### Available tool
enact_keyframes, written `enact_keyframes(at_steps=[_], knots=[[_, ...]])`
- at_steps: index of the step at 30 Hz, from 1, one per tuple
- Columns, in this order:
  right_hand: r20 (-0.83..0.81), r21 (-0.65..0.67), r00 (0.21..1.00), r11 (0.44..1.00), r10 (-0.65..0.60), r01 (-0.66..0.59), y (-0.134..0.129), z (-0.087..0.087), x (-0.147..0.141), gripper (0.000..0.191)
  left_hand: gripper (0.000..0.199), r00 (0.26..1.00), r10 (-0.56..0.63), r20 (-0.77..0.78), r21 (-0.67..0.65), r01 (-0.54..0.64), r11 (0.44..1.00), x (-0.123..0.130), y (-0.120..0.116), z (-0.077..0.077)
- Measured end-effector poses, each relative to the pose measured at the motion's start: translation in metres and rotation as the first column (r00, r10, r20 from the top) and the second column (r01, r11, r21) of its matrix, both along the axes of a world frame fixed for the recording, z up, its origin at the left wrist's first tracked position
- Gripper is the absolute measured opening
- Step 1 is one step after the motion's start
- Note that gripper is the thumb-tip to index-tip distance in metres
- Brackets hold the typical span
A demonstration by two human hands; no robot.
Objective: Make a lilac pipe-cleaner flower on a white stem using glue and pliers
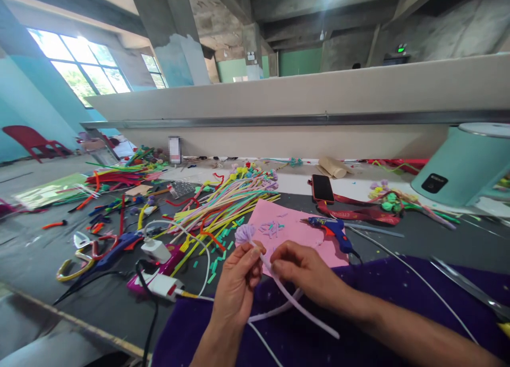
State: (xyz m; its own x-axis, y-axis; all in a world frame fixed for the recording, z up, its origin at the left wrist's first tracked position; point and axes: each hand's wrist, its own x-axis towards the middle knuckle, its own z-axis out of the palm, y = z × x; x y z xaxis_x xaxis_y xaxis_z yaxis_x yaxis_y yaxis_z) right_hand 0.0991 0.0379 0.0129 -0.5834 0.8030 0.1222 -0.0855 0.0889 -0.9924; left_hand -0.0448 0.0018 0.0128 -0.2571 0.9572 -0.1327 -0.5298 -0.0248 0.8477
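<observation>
Head view: lilac looped flower head [244, 233] on a long fuzzy stem [305, 311], held up between both hands near the pink sheet [292, 221], free end over dark purple cloth [382, 319]. Left hand [239, 274] with fingers pinched on the stem just under the flower head. Right hand [305, 266] with fingers curled in close beside the stem; cannot tell whether gripping or merely touching.

Hazards, as judged: flattening of loops from too hard a pinch; slippage at the neck from one too light. Possible burn, if hot, from the glue gun [332, 231], nozzle pointing left, near the right hand. Possible scatter of lilac snippets [271, 229] from a low knuckle.

Materials: plush, bendable-looking stem, gently curved; flower head rounded, ribbed. Sheet flat, matte. Cloth velvety, flecked. Glue gun in hard blue plastic, orange-red trigger. Beyond, on the dark surface [34, 255], a loose fan of fuzzy sticks [223, 202], with short green clippings [217, 261] alongside.
</observation>
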Motion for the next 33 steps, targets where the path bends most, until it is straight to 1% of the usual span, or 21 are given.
enact_keyframes(at_steps=[3,5,8,10,12,14,17,19,21,22,23,25,26,27,29,30,31,32,33], knots=[[-0.014,-0.061,0.999,0.997,0.049,-0.050,-0.013,-0.009,-0.009,0.016,0.015,0.998,0.033,-0.058,0.010,-0.032,0.999,0.004,-0.001,-0.002],[-0.054,-0.148,0.994,0.984,0.091,-0.098,-0.017,-0.011,-0.011,0.020,0.015,0.997,0.026,-0.069,0.003,-0.026,1.000,0.004,-0.003,-0.003],[-0.130,-0.291,0.977,0.936,0.168,-0.200,-0.020,-0.011,-0.012,0.024,0.017,0.999,-0.010,-0.034,-0.044,0.009,0.999,0.001,-0.005,-0.003],[-0.170,-0.355,0.961,0.897,0.217,-0.265,-0.023,-0.013,-0.012,0.026,0.020,0.999,-0.045,0.007,-0.080,0.046,0.996,-0.002,-0.007,-0.002],[-0.191,-0.375,0.948,0.874,0.253,-0.309,-0.024,-0.016,-0.012,0.027,0.021,0.994,-0.097,0.054,-0.096,0.102,0.990,-0.004,-0.009,-0.003],[-0.187,-0.370,0.942,0.868,0.279,-0.331,-0.025,-0.020,-0.011,0.027,0.021,0.983,-0.152,0.103,-0.094,0.162,0.982,-0.005,-0.010,-0.004],[-0.102,-0.339,0.954,0.891,0.283,-0.301,-0.024,-0.024,-0.008,0.027,0.019,0.970,-0.191,0.153,-0.054,0.201,0.978,-0.008,-0.012,-0.006],[0.012,-0.281,0.958,0.920,0.287,-0.272,-0.024,-0.024,-0.004,0.025,0.019,0.963,-0.188,0.193,0.014,0.189,0.982,-0.013,-0.012,-0.005],[0.176,-0.148,0.934,0.946,0.312,-0.288,-0.026,-0.021,0.000,0.022,0.019,0.953,-0.170,0.250,0.103,0.148,0.984,-0.019,-0.012,-0.002],[0.267,-0.065,0.903,0.941,0.338,-0.333,-0.028,-0.018,0.003,0.020,0.018,0.948,-0.153,0.279,0.140,0.117,0.983,-0.023,-0.012,0.000],[0.356,0.023,0.863,0.920,0.358,-0.392,-0.029,-0.014,0.007,0.018,0.016,0.945,-0.131,0.300,0.168,0.083,0.982,-0.026,-0.013,0.001],[0.494,0.178,0.793,0.851,0.357,-0.493,-0.028,-0.005,0.014,0.016,0.013,0.943,-0.093,0.319,0.182,0.035,0.983,-0.032,-0.015,0.003],[0.545,0.235,0.773,0.827,0.323,-0.511,-0.025,0.001,0.017,0.015,0.012,0.944,-0.079,0.320,0.170,0.024,0.985,-0.034,-0.016,0.003],[0.590,0.284,0.765,0.821,0.258,-0.496,-0.019,0.006,0.019,0.015,0.011,0.946,-0.066,0.319,0.147,0.019,0.989,-0.035,-0.017,0.002],[0.662,0.372,0.746,0.830,0.078,-0.417,-0.001,0.015,0.022,0.017,0.012,0.949,-0.048,0.312,0.073,0.026,0.997,-0.036,-0.019,-0.002],[0.693,0.412,0.721,0.828,-0.012,-0.381,0.012,0.017,0.021,0.019,0.013,0.952,-0.040,0.304,0.037,0.030,0.999,-0.035,-0.019,-0.004],[0.727,0.443,0.682,0.810,-0.074,-0.384,0.026,0.018,0.020,0.020,0.015,0.957,-0.031,0.290,0.004,0.031,1.000,-0.035,-0.020,-0.006],[0.763,0.472,0.633,0.780,-0.129,-0.410,0.040,0.018,0.016,0.021,0.017,0.962,-0.024,0.272,-0.022,0.031,0.999,-0.034,-0.020,-0.008],[0.792,0.506,0.582,0.734,-0.186,-0.453,0.054,0.015,0.012,0.021,0.018,0.967,-0.021,0.252,-0.042,0.033,0.999,-0.034,-0.021,-0.010]])
